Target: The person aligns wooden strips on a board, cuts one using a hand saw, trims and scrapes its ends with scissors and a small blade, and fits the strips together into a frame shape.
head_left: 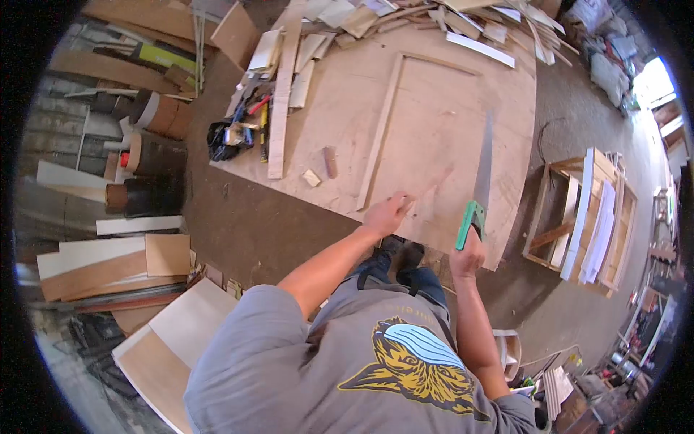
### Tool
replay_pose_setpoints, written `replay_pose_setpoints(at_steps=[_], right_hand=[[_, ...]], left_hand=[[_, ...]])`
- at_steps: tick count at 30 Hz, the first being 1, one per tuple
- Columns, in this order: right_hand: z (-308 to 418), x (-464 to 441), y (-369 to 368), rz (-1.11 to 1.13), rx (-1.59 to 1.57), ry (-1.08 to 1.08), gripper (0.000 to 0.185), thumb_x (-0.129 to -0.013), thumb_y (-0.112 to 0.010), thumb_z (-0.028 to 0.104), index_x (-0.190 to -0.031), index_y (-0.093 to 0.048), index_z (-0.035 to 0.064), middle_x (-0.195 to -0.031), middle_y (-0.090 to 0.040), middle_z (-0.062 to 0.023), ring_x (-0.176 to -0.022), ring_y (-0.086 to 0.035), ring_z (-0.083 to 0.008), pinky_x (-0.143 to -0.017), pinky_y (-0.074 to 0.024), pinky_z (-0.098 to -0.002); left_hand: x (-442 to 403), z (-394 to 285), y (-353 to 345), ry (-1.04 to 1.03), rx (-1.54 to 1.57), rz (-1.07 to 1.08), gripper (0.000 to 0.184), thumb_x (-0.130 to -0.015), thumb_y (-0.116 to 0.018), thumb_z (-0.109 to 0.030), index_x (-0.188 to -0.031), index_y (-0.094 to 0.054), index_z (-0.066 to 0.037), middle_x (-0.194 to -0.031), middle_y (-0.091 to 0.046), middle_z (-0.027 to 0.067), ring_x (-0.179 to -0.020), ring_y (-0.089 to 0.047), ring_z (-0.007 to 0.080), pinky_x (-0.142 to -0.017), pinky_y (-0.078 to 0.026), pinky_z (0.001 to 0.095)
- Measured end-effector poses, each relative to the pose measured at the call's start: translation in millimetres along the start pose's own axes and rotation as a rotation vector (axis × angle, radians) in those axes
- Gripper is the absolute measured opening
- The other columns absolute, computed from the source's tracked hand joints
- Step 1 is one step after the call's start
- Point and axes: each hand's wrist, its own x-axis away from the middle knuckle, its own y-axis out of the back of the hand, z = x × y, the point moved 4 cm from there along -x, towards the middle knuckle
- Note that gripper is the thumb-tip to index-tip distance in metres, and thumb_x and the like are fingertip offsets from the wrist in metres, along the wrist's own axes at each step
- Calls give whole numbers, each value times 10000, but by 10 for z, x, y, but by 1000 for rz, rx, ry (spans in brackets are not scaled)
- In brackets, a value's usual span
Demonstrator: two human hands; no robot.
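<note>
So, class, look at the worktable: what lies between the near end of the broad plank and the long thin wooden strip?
Two small wood offcuts, a pale one and a darker one; the head view shows them.

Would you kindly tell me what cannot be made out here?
All in the head view:
Green-handled saw: grip partly hidden by the right hand.
Anything pinched in the left hand: covered by fingers, blurred.
Dark bag: contents hidden by its folds.
Wood scraps: far side cut off by the top edge.
</note>
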Motion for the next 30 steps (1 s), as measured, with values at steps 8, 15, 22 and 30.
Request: replay_pose_setpoints(at_steps=[8, 15, 22, 30], right_hand=[[611, -125, -420, 85, -94, 416, 335, -798, -724, 106, -1122, -657, 51, -1038, -703, -142, -930, -696, -347, -766, -559, -465], [1539, -360, -857, 243, -116, 537, 252, -879, -677, 160, -1101, -589, 81, -1052, -696, -105, -946, -711, -310, -766, -560, -467], [2194, -541, -1677, 352, 49, 426, 282, -876, -646, 124, -1155, -606, 99, -1063, -707, -118, -930, -701, -340, -787, -555, -481], [2968, -728, -2516, 422, 99, 424, 384, -903, -615, 106, -1277, -552, 43, -1192, -655, -178, -1068, -653, -372, -882, -536, -494]], left_hand=[[911, 677, 792, 84, 109, -436, 384, -1025, -651, -342, -1296, -637, -70, -1053, -738, 236, -927, -720, 415, -784, -560, 463], [1511, 1183, 1208, 381, 334, -543, 408, -1083, -567, -322, -1326, -661, -8, -701, -655, 85, -636, -612, 147, -627, -499, 337], [1592, 1743, 1514, 450, 484, -457, 399, -1102, -510, -352, -1287, -695, -52, -652, -628, 51, -592, -579, 136, -579, -475, 338], [1586, 2370, 2115, 357, 514, -370, 399, -1105, -508, -333, -1253, -702, -18, -658, -650, 78, -586, -605, 150, -585, -494, 337]])
